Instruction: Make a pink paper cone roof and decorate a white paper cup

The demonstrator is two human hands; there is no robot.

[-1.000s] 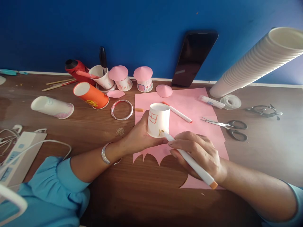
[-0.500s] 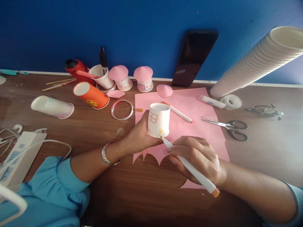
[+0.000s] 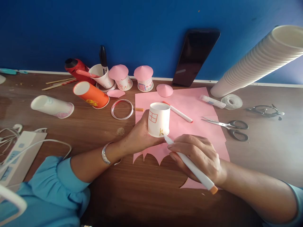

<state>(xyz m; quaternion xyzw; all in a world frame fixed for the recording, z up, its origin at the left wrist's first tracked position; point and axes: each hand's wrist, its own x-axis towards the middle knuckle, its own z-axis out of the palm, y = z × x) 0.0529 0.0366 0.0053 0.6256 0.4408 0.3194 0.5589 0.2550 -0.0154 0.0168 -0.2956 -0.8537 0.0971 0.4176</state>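
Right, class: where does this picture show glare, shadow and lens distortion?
Head view: pale haze at the right of the table; same view, deep shadow at its near middle; same view again, the cup stack leans outward, seemingly stretched by the lens.

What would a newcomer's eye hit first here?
Probably the tall stack of white cups on the right, in front of the blue wall. Then the center: a white cup with an orange window drawing in the left hand, and a white marker in the right hand, its tip at yellow marks near the base. Behind, two pink-roofed cups stand near the wall.
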